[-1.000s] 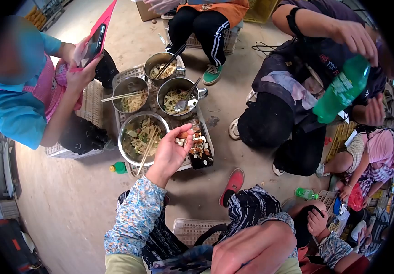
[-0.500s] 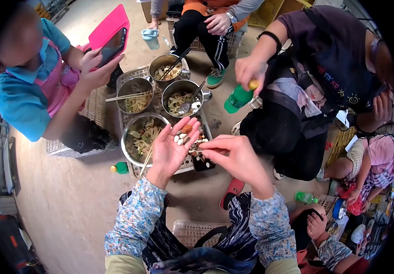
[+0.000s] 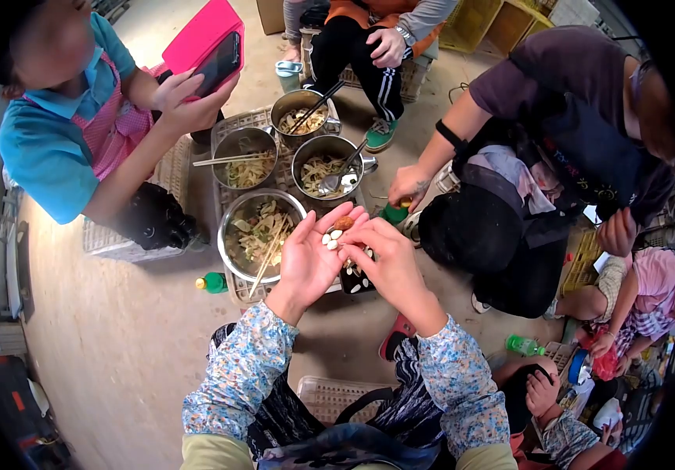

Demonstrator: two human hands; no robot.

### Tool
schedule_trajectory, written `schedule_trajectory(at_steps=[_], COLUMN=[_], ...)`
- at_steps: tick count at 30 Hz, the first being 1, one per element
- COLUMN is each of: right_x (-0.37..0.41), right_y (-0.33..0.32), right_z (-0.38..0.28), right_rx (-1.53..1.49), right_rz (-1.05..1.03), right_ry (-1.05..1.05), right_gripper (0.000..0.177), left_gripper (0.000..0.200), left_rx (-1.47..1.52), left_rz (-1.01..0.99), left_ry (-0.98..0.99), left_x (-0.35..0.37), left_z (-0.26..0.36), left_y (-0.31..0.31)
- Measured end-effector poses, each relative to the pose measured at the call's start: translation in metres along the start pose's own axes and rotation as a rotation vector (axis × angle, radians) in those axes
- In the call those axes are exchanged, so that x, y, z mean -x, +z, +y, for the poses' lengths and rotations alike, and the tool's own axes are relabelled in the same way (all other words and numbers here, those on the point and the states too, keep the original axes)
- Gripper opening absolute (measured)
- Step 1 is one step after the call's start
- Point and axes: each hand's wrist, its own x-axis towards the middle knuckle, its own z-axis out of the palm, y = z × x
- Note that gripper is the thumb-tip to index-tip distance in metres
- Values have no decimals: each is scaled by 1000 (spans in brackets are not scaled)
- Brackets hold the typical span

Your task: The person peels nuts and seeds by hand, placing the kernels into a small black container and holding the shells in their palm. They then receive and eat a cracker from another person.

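My left hand (image 3: 306,262) is palm up with its fingers stretched out, holding several white seeds (image 3: 331,240) and one brown nut-like piece (image 3: 344,223). Over that palm, my right hand (image 3: 388,262) has thumb and fingers pinched together beside the seeds. What lies between those fingertips, if anything, is too small to make out. Just beyond my left wrist stands a metal bowl (image 3: 223,235) of noodle-like food with chopsticks (image 3: 269,262) resting in it. Partly hidden under my right hand is a black tray (image 3: 357,287) with more seeds.
Three metal mugs of food, including one with a spoon (image 3: 331,182), stand on an upturned crate (image 3: 241,291). A green bottle (image 3: 212,283) is on the floor. One person holds a phone (image 3: 220,66) at left. Another person's hand (image 3: 409,186) grips a green bottle at right.
My right hand has moved in over my left palm. The person at right has lowered the green bottle towards the floor. The blue cup at the back is now lower and upright.
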Motion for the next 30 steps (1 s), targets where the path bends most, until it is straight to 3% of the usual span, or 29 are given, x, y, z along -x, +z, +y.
schedule_trajectory(at_steps=[2, 8, 12, 14, 15, 16, 18, 24, 28, 30], right_x=[-2, 0, -3, -4, -6, -8, -8, 0, 3, 6], right_y=[-1, 3, 0, -8, -10, -12, -16, -7, -5, -6], right_z=[-5, -3, -6, -15, -9, -6, -3, 11, 24, 19], right_rx=[165, 177, 86, -123, -72, -68, -64, -59, -74, -49], right_rz=[73, -37, 45, 72, 118, 120, 111, 152, 61, 40], right_ry=[-180, -182, -206, -11, -107, -107, -110, -171, -252, -192], right_gripper=[13, 19, 20, 21, 20, 20, 20, 16, 15, 16], left_gripper=[54, 58, 51, 38, 25, 25, 23, 25, 22, 19], left_rx=[10, 12, -30, -298, -335, -334, -624, -837, -857, -909], left_rz=[-18, -16, 6, 171, 313, 309, 231, 265, 292, 242], left_ry=[-5, -48, -38, 41, 89, 87, 144, 67, 115, 133], left_x=[1, 0, -1, -3, 1, 1, 3, 12, 7, 7], left_z=[0, -2, -3, -5, -6, -6, -6, -2, -8, -4], left_y=[-1, 4, 1, -16, 7, 11, 13, 20, 12, 2])
